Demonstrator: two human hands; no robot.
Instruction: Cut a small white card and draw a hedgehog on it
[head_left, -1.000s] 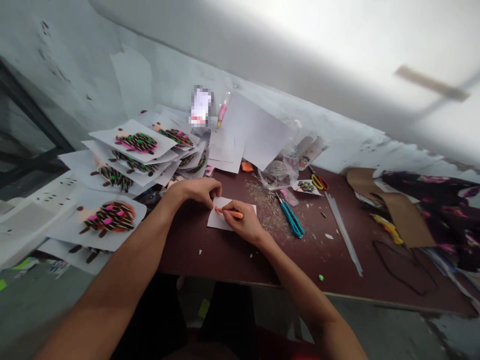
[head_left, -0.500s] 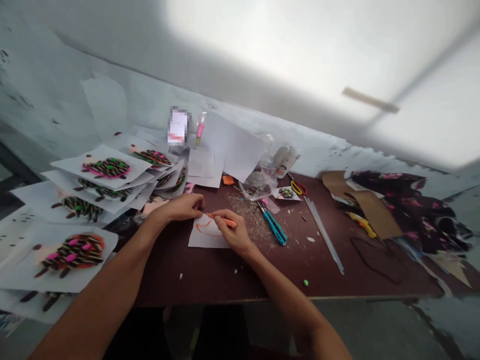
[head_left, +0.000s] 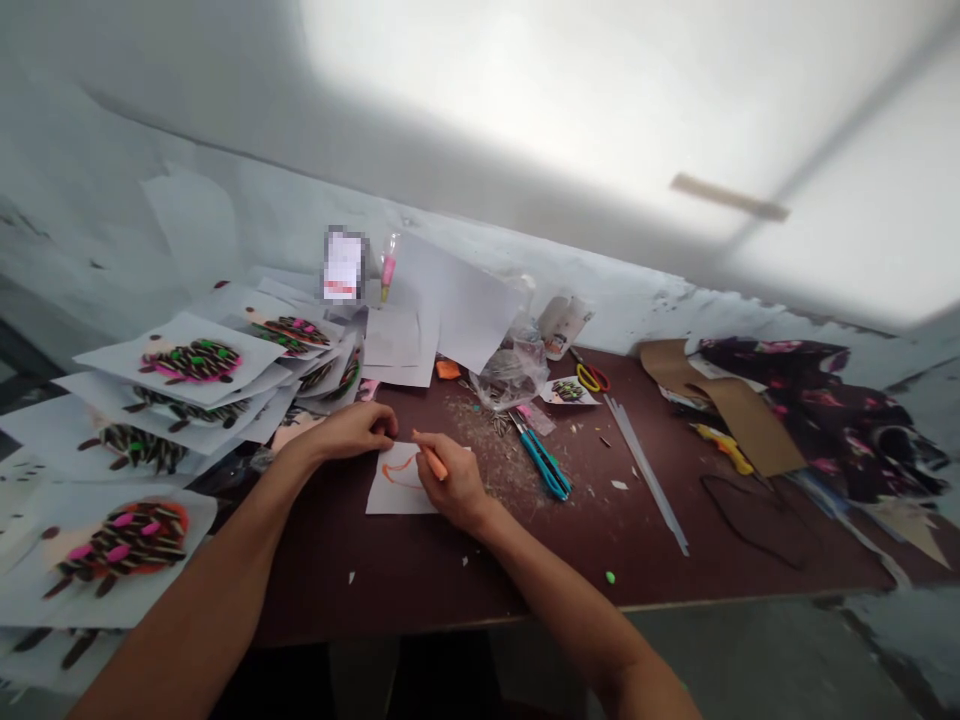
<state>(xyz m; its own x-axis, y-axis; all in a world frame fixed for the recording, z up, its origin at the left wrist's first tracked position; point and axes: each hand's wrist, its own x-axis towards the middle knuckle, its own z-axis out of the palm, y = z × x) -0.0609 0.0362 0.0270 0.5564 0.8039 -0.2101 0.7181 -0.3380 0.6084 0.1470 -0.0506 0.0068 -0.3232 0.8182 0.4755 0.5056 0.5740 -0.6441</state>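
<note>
**A thin sheet under a light orange pen**

The white sheet (head_left: 386, 497) lies flat on the dark red table (head_left: 450, 590), in front of the person, and a curved orange line is drawn on it. I judge it to be very light and easy to bend or crease, and it may slide on the smooth table top; it is best held by pressing flat near a corner, away from the fresh line, which could perhaps smear.

The orange pen (head_left: 435, 462) is above the sheet, near its far edge. It should be light and stiff, and good to grip low, close to the tip. The right hand (head_left: 459, 488) has its fingers closed around it, with no gap; whether the tip touches the paper, I cannot tell.

The left hand (head_left: 364, 428) is at the far left corner of the sheet, with the fingers curled inward. I cannot tell if they pinch or press the corner.

Further to the right are the teal-handled cutters (head_left: 551, 470), a crumpled plastic bag (head_left: 514, 370) and translucent sticks (head_left: 649, 475). On the left side, hedgehog pictures (head_left: 176, 330) are piled in a loose stack.
</note>
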